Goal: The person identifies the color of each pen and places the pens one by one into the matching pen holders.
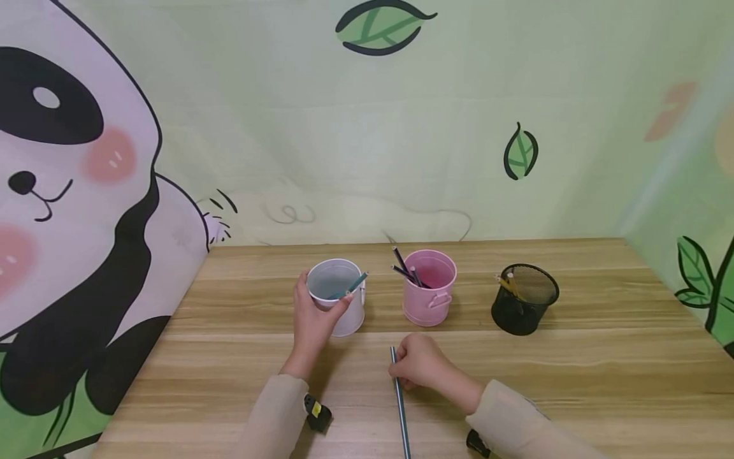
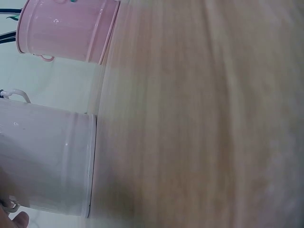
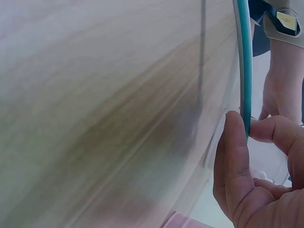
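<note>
My left hand (image 1: 314, 324) holds the small white bucket (image 1: 351, 317) from its left side, thumb at the front rim. Teal pencils (image 1: 357, 283) lean inside that bucket. In front of the buckets, my right hand (image 1: 423, 362) pinches a long teal pencil (image 1: 400, 408) near its far end. The right wrist view shows this pencil (image 3: 245, 61) between thumb and fingertips (image 3: 233, 124), raised off the table with its shadow beside it. In the left wrist view the white bucket (image 2: 42, 156) stands on the table, and only a bit of the hand shows.
A pink bucket (image 1: 421, 306) with several dark pencils (image 1: 401, 261) stands right of the white one. Farther right is a black mesh holder (image 1: 518, 315) with yellow pencils (image 1: 510, 284). The wooden table (image 1: 602, 357) ends at a printed wall cloth (image 1: 344, 146).
</note>
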Demonstrator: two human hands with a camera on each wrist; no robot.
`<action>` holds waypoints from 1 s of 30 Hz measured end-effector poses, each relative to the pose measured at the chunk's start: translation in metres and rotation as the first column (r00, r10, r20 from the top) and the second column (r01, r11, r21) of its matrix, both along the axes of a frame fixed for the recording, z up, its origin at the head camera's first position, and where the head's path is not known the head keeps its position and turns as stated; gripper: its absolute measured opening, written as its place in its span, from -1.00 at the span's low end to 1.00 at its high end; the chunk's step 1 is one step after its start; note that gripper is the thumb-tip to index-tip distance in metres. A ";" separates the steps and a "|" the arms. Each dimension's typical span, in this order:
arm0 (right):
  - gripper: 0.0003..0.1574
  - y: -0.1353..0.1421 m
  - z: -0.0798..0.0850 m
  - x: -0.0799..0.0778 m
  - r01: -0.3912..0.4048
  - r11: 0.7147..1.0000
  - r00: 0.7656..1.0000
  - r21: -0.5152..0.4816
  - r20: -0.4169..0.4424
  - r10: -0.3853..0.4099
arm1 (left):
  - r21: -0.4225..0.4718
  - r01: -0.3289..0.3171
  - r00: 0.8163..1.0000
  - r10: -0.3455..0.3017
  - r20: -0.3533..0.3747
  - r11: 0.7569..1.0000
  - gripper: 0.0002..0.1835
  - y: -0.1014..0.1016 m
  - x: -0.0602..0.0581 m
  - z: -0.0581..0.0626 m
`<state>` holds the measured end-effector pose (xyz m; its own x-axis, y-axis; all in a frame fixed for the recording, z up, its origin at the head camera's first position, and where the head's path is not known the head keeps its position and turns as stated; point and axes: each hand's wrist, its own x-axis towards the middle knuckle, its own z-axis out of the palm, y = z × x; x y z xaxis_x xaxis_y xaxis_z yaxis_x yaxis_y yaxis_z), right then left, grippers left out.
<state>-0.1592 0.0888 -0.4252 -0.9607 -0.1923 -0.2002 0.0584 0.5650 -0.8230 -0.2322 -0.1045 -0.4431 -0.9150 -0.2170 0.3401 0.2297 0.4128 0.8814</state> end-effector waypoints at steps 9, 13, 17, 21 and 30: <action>-0.83 0.000 0.008 0.003 0.001 0.999 0.998 -0.046 -0.057 -0.003 | 0.000 -0.004 1.000 0.004 0.002 1.000 0.02 0.000 0.000 -0.001; -0.87 0.002 0.010 0.003 -0.007 0.997 0.995 -0.074 -0.103 -0.001 | 0.006 -0.002 1.000 0.002 0.004 1.000 0.02 0.000 0.000 0.000; -0.92 0.003 0.013 0.002 -0.015 0.994 0.991 -0.106 -0.132 0.001 | 0.008 0.001 1.000 -0.001 0.006 1.000 0.02 0.000 0.000 0.000; -0.97 0.004 0.019 0.002 -0.002 0.989 0.992 -0.145 -0.128 -0.017 | 0.007 -0.002 1.000 0.002 0.002 1.000 0.02 0.001 0.000 0.000; -0.87 0.008 0.027 0.004 -0.009 0.986 0.982 -0.168 -0.190 -0.024 | -0.001 0.001 1.000 -0.001 0.000 1.000 0.01 0.001 0.001 0.001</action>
